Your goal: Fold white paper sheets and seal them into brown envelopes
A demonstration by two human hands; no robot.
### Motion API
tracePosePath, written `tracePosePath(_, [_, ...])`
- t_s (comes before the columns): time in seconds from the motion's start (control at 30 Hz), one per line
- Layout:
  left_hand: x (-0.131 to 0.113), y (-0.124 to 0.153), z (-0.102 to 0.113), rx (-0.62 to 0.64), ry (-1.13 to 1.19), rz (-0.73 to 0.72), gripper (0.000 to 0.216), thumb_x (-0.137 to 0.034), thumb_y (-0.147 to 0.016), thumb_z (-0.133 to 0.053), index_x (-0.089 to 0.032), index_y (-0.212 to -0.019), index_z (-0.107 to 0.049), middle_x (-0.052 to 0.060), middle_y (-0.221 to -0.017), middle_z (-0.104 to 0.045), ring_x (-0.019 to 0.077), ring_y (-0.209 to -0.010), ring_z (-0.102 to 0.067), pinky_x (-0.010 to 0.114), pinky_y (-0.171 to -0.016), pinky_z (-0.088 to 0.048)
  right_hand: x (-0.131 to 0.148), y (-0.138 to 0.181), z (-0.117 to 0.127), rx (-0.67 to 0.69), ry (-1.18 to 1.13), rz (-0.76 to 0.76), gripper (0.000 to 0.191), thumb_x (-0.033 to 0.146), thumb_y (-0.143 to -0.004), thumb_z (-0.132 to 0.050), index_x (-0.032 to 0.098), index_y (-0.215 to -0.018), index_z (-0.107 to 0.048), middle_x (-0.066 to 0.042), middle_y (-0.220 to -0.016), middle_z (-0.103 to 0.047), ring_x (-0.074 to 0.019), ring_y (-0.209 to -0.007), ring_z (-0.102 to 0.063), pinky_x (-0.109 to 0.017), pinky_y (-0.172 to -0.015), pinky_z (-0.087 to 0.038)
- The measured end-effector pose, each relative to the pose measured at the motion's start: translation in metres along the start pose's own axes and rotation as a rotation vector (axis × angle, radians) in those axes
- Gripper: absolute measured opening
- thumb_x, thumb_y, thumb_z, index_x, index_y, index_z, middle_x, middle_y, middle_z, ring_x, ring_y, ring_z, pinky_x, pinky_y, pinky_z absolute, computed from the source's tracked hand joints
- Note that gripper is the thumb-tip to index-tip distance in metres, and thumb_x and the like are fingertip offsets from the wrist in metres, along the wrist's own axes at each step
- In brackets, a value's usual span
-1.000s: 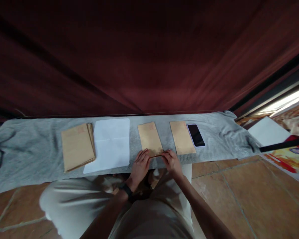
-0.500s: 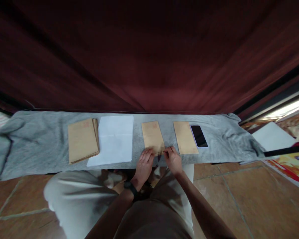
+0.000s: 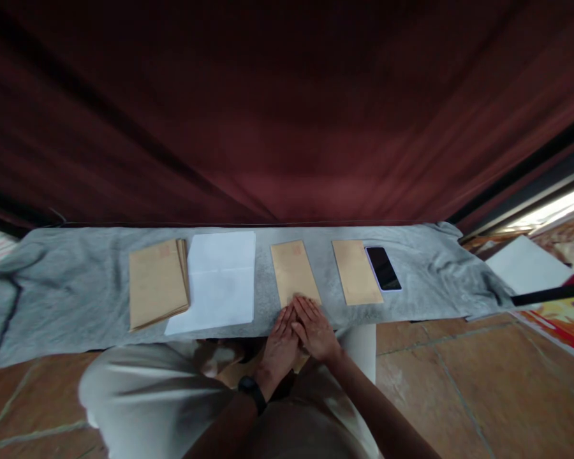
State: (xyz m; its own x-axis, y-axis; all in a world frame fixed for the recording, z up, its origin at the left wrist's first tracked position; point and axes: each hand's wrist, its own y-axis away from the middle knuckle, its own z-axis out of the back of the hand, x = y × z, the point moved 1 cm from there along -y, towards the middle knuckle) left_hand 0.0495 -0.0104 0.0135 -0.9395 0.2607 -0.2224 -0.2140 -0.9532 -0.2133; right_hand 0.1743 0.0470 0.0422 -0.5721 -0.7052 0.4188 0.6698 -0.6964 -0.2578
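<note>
A brown envelope (image 3: 293, 270) lies on the grey cloth (image 3: 76, 287) straight ahead of me. My left hand (image 3: 281, 341) and my right hand (image 3: 316, 328) lie flat side by side on its near end, fingers stretched out and touching each other. A black watch sits on my left wrist. A second brown envelope (image 3: 356, 270) lies to the right, with a dark phone (image 3: 383, 268) beside it. White sheets of paper (image 3: 220, 280) and a stack of brown envelopes (image 3: 157, 282) lie to the left.
A dark red curtain (image 3: 287, 115) hangs behind the cloth. My legs in pale trousers (image 3: 143, 395) are folded on the brown floor tiles (image 3: 459, 382). More white paper (image 3: 526, 261) and a colourful printed sheet (image 3: 564, 319) lie at the far right.
My hands have come together from the envelope's two near corners to its middle, fingers now flat on it. The view shifted slightly.
</note>
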Motion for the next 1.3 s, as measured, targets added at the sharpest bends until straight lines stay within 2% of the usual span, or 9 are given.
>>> tracePosePath(0.13, [0.004, 0.006, 0.011, -0.027, -0.047, 0.005, 0.063, -0.022, -0.096, -0.042, -0.009, -0.156, -0.029, 0.016, -0.157, -0.042, 0.0263, -0.148, -0.035, 0.047, -0.122, -0.032, -0.017, 0.01, 0.01, 0.042, 0.088, 0.047, 0.063, 0.038, -0.102, -0.044, 0.013, -0.158, -0.026, -0.014, -0.158, -0.039, -0.0246, -0.148, -0.034, -0.046, -0.121, -0.033])
tracePosePath(0.3, [0.008, 0.007, 0.024, -0.044, -0.013, 0.079, 0.06, -0.034, -0.1, -0.041, -0.016, -0.157, -0.03, 0.013, -0.155, -0.045, 0.026, -0.146, -0.039, 0.047, -0.121, -0.034, -0.024, 0.017, 0.008, 0.025, 0.156, 0.032, 0.064, 0.036, -0.1, -0.047, 0.014, -0.157, -0.029, -0.013, -0.159, -0.039, -0.0251, -0.147, -0.036, -0.045, -0.121, -0.033])
tracePosePath(0.37, [0.006, -0.006, 0.026, -0.046, 0.016, 0.072, 0.058, -0.034, -0.102, -0.039, -0.016, -0.156, -0.03, 0.013, -0.156, -0.044, 0.025, -0.146, -0.038, 0.047, -0.121, -0.034, -0.025, 0.018, 0.001, -0.001, 0.182, 0.016, 0.063, 0.031, -0.098, -0.048, 0.011, -0.155, -0.033, -0.014, -0.157, -0.041, -0.0259, -0.146, -0.038, -0.046, -0.121, -0.033])
tracePosePath(0.47, [0.0, -0.044, 0.026, -0.002, 0.077, -0.068, 0.055, -0.036, -0.103, -0.037, -0.016, -0.154, -0.035, 0.011, -0.158, -0.042, 0.0217, -0.148, -0.035, 0.044, -0.123, -0.031, -0.027, 0.021, -0.009, -0.042, 0.211, 0.018, 0.059, 0.026, -0.094, -0.05, 0.007, -0.149, -0.043, -0.019, -0.149, -0.051, -0.0287, -0.141, -0.044, -0.049, -0.118, -0.037])
tracePosePath(0.57, [0.001, -0.086, 0.02, 0.044, 0.096, -0.118, 0.056, -0.045, -0.103, -0.037, -0.015, -0.15, -0.041, 0.011, -0.158, -0.042, 0.021, -0.148, -0.034, 0.042, -0.123, -0.028, -0.028, 0.024, -0.013, -0.059, 0.205, 0.056, 0.049, 0.026, -0.095, -0.053, 0.014, -0.142, -0.053, -0.016, -0.141, -0.059, -0.0306, -0.138, -0.048, -0.054, -0.115, -0.041])
tracePosePath(0.67, [0.012, -0.113, 0.013, 0.067, 0.078, -0.128, 0.061, -0.051, -0.102, -0.036, -0.013, -0.15, -0.041, 0.012, -0.159, -0.039, 0.0218, -0.149, -0.032, 0.042, -0.124, -0.026, -0.027, 0.024, -0.011, -0.086, 0.191, 0.019, 0.042, 0.03, -0.097, -0.055, 0.017, -0.137, -0.057, -0.014, -0.14, -0.06, -0.0299, -0.139, -0.047, -0.051, -0.116, -0.041])
tracePosePath(0.73, [0.022, -0.122, 0.01, 0.07, 0.063, -0.141, 0.062, -0.052, -0.102, -0.035, -0.013, -0.15, -0.04, 0.012, -0.16, -0.038, 0.0214, -0.15, -0.03, 0.042, -0.124, -0.024, -0.026, 0.023, -0.008, -0.091, 0.186, 0.005, 0.046, 0.033, -0.097, -0.056, 0.015, -0.14, -0.054, -0.015, -0.142, -0.058, -0.0295, -0.14, -0.046, -0.049, -0.117, -0.04])
tracePosePath(1.03, [0.067, -0.155, 0.009, 0.025, -0.007, -0.082, 0.059, -0.044, -0.101, -0.04, -0.013, -0.151, -0.039, 0.012, -0.159, -0.039, 0.0218, -0.15, -0.03, 0.043, -0.125, -0.021, -0.025, 0.019, 0.001, -0.041, 0.197, 0.045, 0.065, 0.032, -0.101, -0.047, 0.015, -0.159, -0.023, -0.013, -0.158, -0.041, -0.0273, -0.145, -0.041, -0.048, -0.119, -0.037])
tracePosePath(1.3, [0.102, -0.173, 0.02, 0.011, -0.047, 0.049, 0.057, -0.038, -0.1, -0.039, -0.012, -0.15, -0.041, 0.015, -0.156, -0.043, 0.0269, -0.149, -0.032, 0.05, -0.123, -0.024, -0.022, 0.017, 0.002, -0.052, 0.256, 0.028, 0.063, 0.032, -0.101, -0.048, 0.014, -0.158, -0.027, -0.012, -0.159, -0.038, -0.0254, -0.146, -0.038, -0.045, -0.121, -0.034])
